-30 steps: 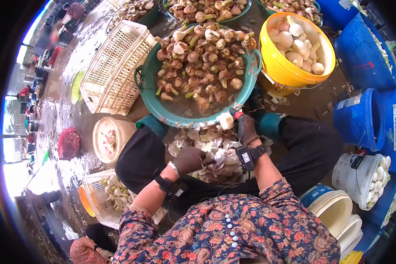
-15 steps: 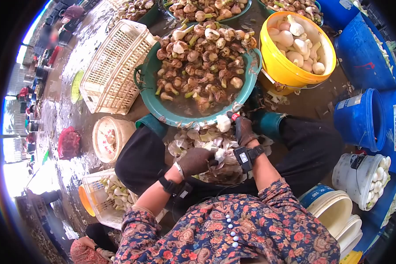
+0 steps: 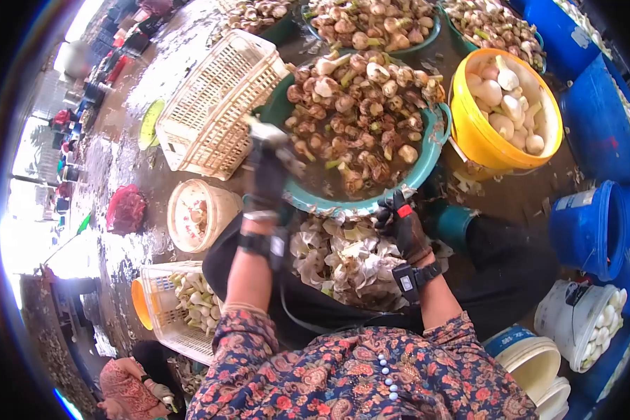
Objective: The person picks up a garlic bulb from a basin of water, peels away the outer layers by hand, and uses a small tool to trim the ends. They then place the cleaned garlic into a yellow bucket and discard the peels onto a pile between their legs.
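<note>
In the head view, your left hand, in a dark glove, is closed around what looks like a pale garlic bulb, with its stem end toward the white lattice crate. Hand and bulb appear over the left rim of the green basin, though motion blur hides exactly how the fingers sit. Your right hand, also gloved, is by the near rim with its fingers bent; a red piece shows at the thumb. You may have something small in that grip, but I cannot tell.

Soiled garlic bulbs fill much of the basin, in brown water. Dry peels lie heaped between your legs, and 1 yellow bucket of cleaner bulbs stands to the right.

What could go wrong: a wet glove might let the bulb slip into the murky water, where it would get dirty again. The stem could catch on the crate's edge, as they appear close. The black cord hanging near your left forearm could snag if you reach far. If the red piece belongs to a blade, careless closing could nick your glove.
</note>
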{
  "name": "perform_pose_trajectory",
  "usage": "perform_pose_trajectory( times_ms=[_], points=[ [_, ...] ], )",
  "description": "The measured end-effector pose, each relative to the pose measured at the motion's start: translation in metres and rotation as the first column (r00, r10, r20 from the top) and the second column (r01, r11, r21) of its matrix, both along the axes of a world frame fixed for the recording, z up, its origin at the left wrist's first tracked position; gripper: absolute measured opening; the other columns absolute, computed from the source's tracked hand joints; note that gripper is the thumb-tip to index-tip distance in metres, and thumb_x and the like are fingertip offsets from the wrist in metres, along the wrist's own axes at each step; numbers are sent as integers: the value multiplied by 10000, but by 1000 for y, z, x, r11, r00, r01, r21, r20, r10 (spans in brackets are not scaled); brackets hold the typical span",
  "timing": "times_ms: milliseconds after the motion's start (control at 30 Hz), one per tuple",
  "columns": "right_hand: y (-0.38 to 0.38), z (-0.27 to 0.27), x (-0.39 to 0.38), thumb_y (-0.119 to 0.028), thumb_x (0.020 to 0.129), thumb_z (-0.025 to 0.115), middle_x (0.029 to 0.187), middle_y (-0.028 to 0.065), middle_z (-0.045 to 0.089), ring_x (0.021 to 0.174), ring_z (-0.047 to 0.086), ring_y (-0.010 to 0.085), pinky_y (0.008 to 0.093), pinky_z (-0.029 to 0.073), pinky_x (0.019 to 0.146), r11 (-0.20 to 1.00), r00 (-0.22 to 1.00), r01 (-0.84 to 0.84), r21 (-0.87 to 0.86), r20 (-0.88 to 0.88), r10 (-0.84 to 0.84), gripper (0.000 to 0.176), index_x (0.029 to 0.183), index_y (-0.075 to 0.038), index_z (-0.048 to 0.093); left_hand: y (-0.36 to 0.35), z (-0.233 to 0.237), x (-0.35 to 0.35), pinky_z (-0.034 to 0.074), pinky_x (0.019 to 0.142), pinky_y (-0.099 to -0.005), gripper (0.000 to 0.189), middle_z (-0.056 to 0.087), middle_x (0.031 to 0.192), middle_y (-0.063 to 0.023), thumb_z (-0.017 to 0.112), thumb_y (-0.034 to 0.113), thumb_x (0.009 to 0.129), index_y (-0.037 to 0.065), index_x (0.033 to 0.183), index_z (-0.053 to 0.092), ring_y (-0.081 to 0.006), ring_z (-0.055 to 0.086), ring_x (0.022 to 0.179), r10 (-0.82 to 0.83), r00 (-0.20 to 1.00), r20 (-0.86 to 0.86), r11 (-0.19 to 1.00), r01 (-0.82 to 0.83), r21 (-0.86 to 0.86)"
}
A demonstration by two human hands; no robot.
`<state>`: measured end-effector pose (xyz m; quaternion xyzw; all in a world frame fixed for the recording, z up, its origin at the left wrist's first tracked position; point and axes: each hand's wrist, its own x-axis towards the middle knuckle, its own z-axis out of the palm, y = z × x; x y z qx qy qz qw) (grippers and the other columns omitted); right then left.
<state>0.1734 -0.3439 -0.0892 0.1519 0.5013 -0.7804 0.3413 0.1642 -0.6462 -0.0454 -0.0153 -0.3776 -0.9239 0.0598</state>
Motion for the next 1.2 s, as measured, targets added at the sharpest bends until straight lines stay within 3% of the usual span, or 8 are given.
perform_pose_trajectory(
  times_ms=[100, 167, 233, 400, 467, 733, 833, 1200],
  points=[
    [1, -12, -4, -547, 860, 501, 698, 26, 583, 579, 581, 136, 255, 479, 542, 999, 999, 14, -30, 30, -13, 547, 980, -22, 599, -4, 47, -29, 435, 846, -257, 335, 591, 969, -46, 511, 262, 927, 4, 1140, 498, -146, 567, 908, 276, 943, 186, 954, -292, 68],
    [-2, -23, -9, -549, 857, 504, 692, 23, 579, 574, 577, 132, 249, 476, 537, 997, 997, 23, -71, 71, -18, 549, 974, -21, 601, -11, 7, -46, 454, 791, -247, 352, 605, 964, -58, 496, 298, 931, -6, 1100, 552, -146, 567, 900, 246, 942, 227, 630, 22, -776],
    [-4, -19, -9, -543, 886, 457, 673, 3, 545, 594, 551, 121, 261, 458, 550, 998, 997, -5, 55, 77, 1, 563, 1020, -9, 571, 17, -37, -54, 424, 529, -258, 351, 589, 704, 24, 715, 369, 767, 56, 905, 639, -111, 503, 535, 282, 701, 655, 617, 391, -684],
    [-6, -10, -16, -584, 853, 484, 669, 14, 546, 581, 561, 126, 267, 475, 548, 993, 987, 10, 121, 158, -29, 619, 1011, 6, 582, 75, -201, -58, 467, 812, -296, 581, 629, 1011, -50, 821, 290, 639, 20, 1090, 573, -158, 574, 891, 153, 749, 644, 233, 606, -760],
    [-6, -13, -19, -589, 844, 496, 661, 18, 542, 589, 566, 123, 276, 486, 554, 981, 988, 30, 194, 140, -58, 633, 1029, 11, 576, 99, -222, -55, 466, 829, -304, 607, 621, 1038, -65, 812, 249, 655, 6, 1137, 534, -155, 574, 915, 12, 909, 416, 638, 314, -704],
    [-4, -33, -18, -439, 792, 648, 732, 160, 623, 674, 605, 319, 396, 457, 614, 639, 704, 406, 653, -669, 237, 406, 777, -34, 668, 117, -47, -13, 468, 836, -335, 633, 627, 1034, -116, 794, 288, 661, 1, 1156, 523, -202, 606, 933, -216, 850, 480, 425, 524, -738],
    [-7, -12, -12, -426, 779, 658, 743, 185, 612, 700, 594, 363, 420, 453, 611, 624, 718, 291, 725, -597, 359, 393, 720, -37, 645, 129, -5, 3, 478, 786, -386, 698, 593, 980, -197, 798, 409, 541, 79, 1111, 567, -365, 590, 887, -194, 940, 281, -152, 254, -955],
    [11, -9, 4, -313, 873, 536, 698, 179, 600, 639, 587, 294, 386, 442, 589, 820, 651, -15, 573, -616, 443, 317, 773, -19, 600, 114, 13, 18, 480, 773, -337, 613, 627, 948, -159, 783, 374, 595, 35, 1068, 589, -275, 614, 887, -325, 849, 417, -151, 389, -909]
  ],
)
